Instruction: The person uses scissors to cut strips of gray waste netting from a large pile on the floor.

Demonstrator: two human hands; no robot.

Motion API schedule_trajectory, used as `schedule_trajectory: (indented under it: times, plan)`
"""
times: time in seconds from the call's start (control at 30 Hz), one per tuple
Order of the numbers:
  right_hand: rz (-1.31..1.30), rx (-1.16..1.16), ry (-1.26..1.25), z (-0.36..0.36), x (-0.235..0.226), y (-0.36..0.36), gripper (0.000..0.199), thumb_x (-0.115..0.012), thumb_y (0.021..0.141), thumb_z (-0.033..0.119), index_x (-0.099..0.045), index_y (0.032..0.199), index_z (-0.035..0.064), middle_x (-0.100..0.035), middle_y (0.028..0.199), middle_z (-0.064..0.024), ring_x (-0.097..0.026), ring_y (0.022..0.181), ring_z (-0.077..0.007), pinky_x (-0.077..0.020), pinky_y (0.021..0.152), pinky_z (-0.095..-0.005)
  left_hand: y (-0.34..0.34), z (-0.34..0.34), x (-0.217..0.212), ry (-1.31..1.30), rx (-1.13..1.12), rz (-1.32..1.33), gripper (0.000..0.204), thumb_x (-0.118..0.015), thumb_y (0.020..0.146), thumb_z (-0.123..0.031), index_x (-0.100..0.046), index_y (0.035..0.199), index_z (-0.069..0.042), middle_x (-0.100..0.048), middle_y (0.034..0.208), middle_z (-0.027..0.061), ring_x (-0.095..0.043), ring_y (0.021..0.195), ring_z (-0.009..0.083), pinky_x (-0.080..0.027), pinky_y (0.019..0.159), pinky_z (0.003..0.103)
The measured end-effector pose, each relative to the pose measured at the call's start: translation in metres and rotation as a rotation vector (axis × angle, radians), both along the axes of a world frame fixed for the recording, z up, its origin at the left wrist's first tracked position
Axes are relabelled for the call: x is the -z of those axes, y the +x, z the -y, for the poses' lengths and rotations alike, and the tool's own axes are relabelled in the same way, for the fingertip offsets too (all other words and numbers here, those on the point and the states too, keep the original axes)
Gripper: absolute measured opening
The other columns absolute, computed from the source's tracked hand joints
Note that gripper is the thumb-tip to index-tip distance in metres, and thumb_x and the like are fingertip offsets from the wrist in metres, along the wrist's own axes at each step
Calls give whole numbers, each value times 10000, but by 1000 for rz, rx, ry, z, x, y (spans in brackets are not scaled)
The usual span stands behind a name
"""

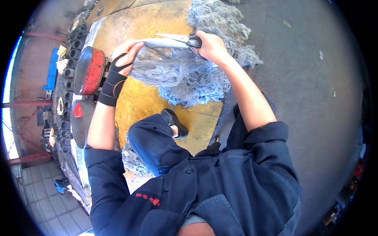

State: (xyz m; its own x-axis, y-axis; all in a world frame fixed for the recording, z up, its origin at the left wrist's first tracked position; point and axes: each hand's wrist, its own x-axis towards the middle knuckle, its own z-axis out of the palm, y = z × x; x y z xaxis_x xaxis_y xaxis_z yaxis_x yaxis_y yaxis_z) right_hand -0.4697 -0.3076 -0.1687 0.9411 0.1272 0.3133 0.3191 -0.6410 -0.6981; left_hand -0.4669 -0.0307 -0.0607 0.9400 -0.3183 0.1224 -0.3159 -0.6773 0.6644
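My left hand [128,57], in a black wrist brace [113,87], is closed on the upper left edge of a grey-blue bundle of loose threads [169,67]. The bundle is stretched between my hands and hangs down in tangled strands. A pair of scissors [194,42] with black handles is gripped in my right hand [212,47]. Their pale blades point left along the top edge of the bundle, toward my left hand. Whether the blades touch the threads is hard to tell.
More tangled threads [218,19] lie heaped beyond my right hand. Yellow worn flooring [138,100] meets dark grey floor [307,98] on the right. At left stand a red-and-black round drum [90,70], a second drum [82,122] and a row of dark tubular parts [67,84].
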Motion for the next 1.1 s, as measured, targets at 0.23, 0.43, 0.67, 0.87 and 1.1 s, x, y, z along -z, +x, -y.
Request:
schedule_trajectory:
  times: [0.23,0.43,0.67,0.87,1.1]
  plan:
    - [-56,109,12,19,5,9,451,-752,676,354,-614,1004,76,-663,909,-144,-628,897,-319,-485,776,-395,26,-60,-53,235,27,243,210,-568,909,-180,-632,966,12,-619,812,16,-534,749,80,-413,695,210]
    - [-55,-4,108,39,0,7,484,-795,643,375,-608,956,56,-669,874,-99,-639,841,-269,-484,739,-369,41,-93,-63,117,-81,309,221,-532,908,-161,-626,1024,2,-636,884,92,-585,839,155,-428,766,239]
    - [142,523,65,90,17,23,292,-741,707,302,-584,825,86,-664,757,-74,-651,745,-273,-491,658,-382,32,-129,-34,-356,-418,-9,327,-611,889,-264,-634,1039,26,-651,947,39,-581,854,117,-436,801,240]
    - [-91,244,473,43,25,28,448,-817,645,413,-553,786,80,-602,760,-55,-572,710,-143,-467,658,-312,16,-56,-23,-366,-286,-257,226,-619,878,-188,-637,944,27,-634,783,36,-578,633,91,-453,587,205]
    - [-342,-34,557,-49,17,1,474,-854,607,295,-593,892,21,-648,853,-112,-618,822,-205,-476,763,-322,-1,-7,-41,-270,-160,-313,187,-625,872,-137,-648,944,34,-630,748,35,-561,580,75,-439,520,193]
